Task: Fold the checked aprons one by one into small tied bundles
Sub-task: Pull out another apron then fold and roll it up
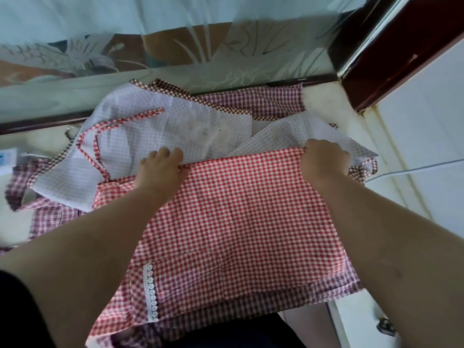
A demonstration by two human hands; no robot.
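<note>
Left hand (pixel 160 169) and right hand (pixel 324 162) pinch far edge of red checked apron (pixel 238 217), spread atop the pile (pixel 263 101) (pale apron (pixel 150 136) just beneath); risk: fingers snag that layer, folding both together.

a frosted glass panel (pixel 175 54) etched with leaf patterns runs along the far edge, set in a dark wooden frame (pixel 391 59) that turns the corner at right. below it lies a pale worktop (pixel 334 116), stained near that corner. a thin white cable (pixel 414 169) crosses its right side. a white box with a blue label (pixel 6 159) sits far left, a metal catch (pixel 385 326) lower right.
</note>
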